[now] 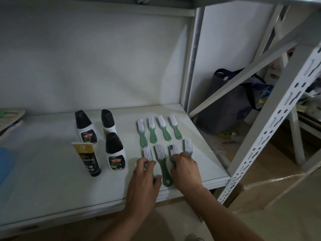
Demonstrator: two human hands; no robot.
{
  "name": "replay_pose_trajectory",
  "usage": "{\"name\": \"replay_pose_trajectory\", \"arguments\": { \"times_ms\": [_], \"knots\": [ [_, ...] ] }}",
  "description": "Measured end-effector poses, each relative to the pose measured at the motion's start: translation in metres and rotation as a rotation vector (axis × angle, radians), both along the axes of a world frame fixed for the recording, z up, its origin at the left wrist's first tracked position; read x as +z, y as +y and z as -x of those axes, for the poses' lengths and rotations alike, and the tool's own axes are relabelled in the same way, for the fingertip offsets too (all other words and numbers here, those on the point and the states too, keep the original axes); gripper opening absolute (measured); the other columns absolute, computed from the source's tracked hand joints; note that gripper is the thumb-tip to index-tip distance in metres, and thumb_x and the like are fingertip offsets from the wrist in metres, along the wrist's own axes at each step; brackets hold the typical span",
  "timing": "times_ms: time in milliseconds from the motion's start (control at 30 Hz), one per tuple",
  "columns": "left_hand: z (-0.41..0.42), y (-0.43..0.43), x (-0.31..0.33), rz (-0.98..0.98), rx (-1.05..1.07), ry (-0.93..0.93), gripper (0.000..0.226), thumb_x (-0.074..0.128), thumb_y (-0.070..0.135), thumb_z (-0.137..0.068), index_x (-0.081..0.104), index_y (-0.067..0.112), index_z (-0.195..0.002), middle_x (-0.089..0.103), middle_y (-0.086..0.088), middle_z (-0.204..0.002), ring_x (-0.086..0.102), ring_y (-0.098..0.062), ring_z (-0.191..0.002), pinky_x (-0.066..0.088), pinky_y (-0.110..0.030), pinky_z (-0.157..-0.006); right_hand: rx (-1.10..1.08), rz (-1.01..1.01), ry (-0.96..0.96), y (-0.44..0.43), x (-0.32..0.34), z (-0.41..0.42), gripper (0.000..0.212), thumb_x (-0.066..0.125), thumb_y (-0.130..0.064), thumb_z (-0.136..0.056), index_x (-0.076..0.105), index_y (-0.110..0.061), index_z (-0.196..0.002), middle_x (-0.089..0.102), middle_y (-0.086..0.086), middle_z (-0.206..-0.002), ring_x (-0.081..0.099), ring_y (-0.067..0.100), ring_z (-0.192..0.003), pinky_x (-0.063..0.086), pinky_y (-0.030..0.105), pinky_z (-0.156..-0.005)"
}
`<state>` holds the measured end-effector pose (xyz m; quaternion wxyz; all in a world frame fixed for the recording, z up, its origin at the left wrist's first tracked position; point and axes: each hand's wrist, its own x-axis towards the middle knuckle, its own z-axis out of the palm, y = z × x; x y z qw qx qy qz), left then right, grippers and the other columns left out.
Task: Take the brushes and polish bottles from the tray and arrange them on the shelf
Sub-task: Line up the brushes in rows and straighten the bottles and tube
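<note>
At the front of the shelf (52, 180), the left grip (144, 176) curls round the handle of the leftmost near brush (147, 152). The right grip (185, 171) closes its fingers over the third near brush (173, 149), with a longer brush (162, 164) lying between them. To the left stand a polish tube (87, 159) and three polish bottles (115, 152), upright. Farther back lies a row of four brushes (164, 126).

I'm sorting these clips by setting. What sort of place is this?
Probably a storeroom or back room: a white slotted-steel rack whose shelf board holds green brushes and polish bottles, a dark tote bag set down beside it, and what looks like plastic-wrapped cardboard below.
</note>
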<state>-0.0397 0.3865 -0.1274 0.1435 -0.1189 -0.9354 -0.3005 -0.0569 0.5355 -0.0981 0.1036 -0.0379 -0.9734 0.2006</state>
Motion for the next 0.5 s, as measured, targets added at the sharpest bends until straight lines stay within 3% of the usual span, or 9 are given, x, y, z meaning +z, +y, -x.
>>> {"name": "replay_pose_trajectory", "arguments": {
  "times_ms": [200, 267, 367, 500],
  "knots": [
    [0.002, 0.001, -0.002, -0.005, 0.001, 0.008, 0.035, 0.063, 0.029, -0.089, 0.054, 0.020, -0.122, 0.040, 0.001, -0.129, 0.062, -0.020, -0.097, 0.055, -0.032, -0.080, 0.045, 0.041, 0.022, 0.003, -0.005, -0.002, 0.011, 0.055, -0.009, -0.089, 0.065, -0.014, -0.090, 0.062, 0.005, -0.093, 0.061, 0.022, -0.081, 0.053, 0.030, -0.073],
    [0.001, 0.000, -0.002, -0.016, -0.012, 0.011, 0.034, 0.061, 0.032, -0.090, 0.053, 0.021, -0.122, 0.038, 0.003, -0.129, 0.061, -0.020, -0.095, 0.055, -0.032, -0.079, -0.027, 0.081, 0.077, 0.011, -0.005, -0.001, 0.010, 0.056, -0.014, -0.092, 0.065, -0.015, -0.097, 0.061, 0.005, -0.097, 0.062, 0.022, -0.087, 0.054, 0.033, -0.078],
    [-0.002, -0.003, -0.003, -0.016, -0.024, 0.029, 0.035, 0.058, 0.037, -0.090, 0.053, 0.024, -0.121, 0.037, 0.005, -0.129, 0.056, -0.017, -0.105, 0.053, -0.032, -0.083, -0.192, 0.074, 0.059, 0.028, -0.005, 0.000, 0.026, 0.057, -0.023, -0.093, 0.061, -0.013, -0.117, 0.056, 0.008, -0.110, 0.057, 0.023, -0.098, 0.052, 0.036, -0.086],
    [-0.004, -0.004, -0.001, 0.070, -0.039, 0.107, 0.035, 0.058, 0.043, -0.086, 0.059, 0.024, -0.116, 0.046, 0.005, -0.124, 0.048, -0.019, -0.111, 0.049, -0.036, -0.089, -0.223, -0.015, -0.015, 0.037, -0.008, -0.003, 0.028, 0.052, -0.016, -0.091, 0.067, -0.013, -0.115, 0.057, 0.010, -0.104, 0.060, 0.027, -0.091, 0.051, 0.035, -0.080]
  ]
}}
